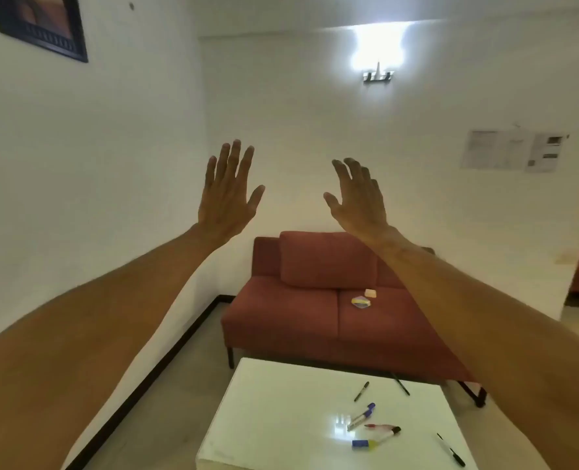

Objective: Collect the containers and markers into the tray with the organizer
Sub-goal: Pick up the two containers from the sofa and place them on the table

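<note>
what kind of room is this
Likely a living room or lounge: a red sofa, a low white table in front of it, and a wall lamp and a framed picture on the walls.

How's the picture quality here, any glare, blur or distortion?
Head view: the wall lamp is blown out to white; a glare patch sits on the white table beside the markers; wide-angle stretch swells the left forearm at the edge; the wall papers are too soft to read.
</note>
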Demonstrator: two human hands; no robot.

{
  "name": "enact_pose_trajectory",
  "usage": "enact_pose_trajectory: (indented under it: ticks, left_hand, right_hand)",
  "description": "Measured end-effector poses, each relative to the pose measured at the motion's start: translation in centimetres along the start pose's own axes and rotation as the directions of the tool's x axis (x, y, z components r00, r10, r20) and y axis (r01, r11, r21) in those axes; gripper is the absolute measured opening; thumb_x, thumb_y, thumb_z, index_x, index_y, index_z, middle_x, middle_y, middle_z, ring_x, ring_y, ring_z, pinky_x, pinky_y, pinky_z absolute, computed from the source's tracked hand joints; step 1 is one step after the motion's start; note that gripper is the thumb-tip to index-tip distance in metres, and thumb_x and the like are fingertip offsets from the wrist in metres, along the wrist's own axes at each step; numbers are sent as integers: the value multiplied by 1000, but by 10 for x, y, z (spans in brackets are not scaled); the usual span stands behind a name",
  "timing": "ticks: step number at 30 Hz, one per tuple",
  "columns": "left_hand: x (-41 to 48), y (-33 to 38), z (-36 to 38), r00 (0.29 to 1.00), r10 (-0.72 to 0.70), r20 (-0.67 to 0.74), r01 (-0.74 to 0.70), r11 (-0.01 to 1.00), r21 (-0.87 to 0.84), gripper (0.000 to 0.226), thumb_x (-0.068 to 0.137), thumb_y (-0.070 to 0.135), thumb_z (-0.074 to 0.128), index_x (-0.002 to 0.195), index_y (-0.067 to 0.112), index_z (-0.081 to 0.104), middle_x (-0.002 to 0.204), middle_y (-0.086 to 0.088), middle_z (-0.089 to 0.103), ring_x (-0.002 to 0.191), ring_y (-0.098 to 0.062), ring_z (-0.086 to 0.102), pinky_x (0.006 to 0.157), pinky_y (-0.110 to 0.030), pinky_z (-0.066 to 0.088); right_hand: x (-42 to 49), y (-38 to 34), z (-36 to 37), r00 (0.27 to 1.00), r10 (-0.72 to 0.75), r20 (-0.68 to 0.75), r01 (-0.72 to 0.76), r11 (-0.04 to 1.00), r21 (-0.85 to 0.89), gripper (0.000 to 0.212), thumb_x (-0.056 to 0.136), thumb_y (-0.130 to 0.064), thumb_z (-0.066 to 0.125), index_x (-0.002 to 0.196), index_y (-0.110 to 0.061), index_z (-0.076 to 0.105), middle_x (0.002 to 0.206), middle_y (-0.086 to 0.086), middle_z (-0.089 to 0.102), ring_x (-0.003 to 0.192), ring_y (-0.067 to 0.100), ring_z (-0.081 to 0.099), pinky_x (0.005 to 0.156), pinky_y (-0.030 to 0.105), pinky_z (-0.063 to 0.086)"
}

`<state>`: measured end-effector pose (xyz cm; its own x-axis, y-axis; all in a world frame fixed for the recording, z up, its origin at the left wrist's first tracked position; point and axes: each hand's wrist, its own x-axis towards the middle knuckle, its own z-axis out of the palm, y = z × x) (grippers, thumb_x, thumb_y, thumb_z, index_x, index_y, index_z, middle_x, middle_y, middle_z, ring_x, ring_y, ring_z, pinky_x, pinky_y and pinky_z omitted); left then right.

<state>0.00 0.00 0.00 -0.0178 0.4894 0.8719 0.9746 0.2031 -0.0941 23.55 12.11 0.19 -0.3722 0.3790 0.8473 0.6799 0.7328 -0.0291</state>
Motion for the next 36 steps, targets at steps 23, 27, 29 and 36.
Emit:
enact_pose_trajectory:
  ticks: [23,27,29,36]
  left_hand:
    - [-14,-345,239,975,22,220,-5,997,-76,72,101,47,40,159,18,8,167,-10,7,155,-27,4,125,-48,7]
    - [-5,-384,317,968,30,248,-3,994,-110,72,101,47,40,159,19,7,167,-10,7,155,-26,3,125,-48,8]
    - [-1,-400,360,963,37,265,-4,992,-123,72,101,47,40,159,19,7,167,-10,7,155,-25,3,125,-48,7]
    - [40,-442,508,934,49,353,16,984,-179,73,100,49,40,159,21,6,167,-8,7,155,-24,2,125,-46,7]
  right_hand:
    - [103,-173,383,989,65,135,-67,998,14,62,93,-36,59,147,-15,37,152,12,39,137,30,41,108,46,40]
    - [124,-172,466,986,91,141,-93,996,14,61,92,-35,60,146,-15,39,151,12,40,136,30,42,108,46,41]
    - [134,-167,510,982,113,148,-117,993,16,62,92,-36,60,146,-16,39,151,12,40,137,29,42,108,46,41]
    - [185,-136,657,959,186,213,-193,981,11,61,92,-38,59,145,-17,37,150,11,40,136,28,42,107,45,43]
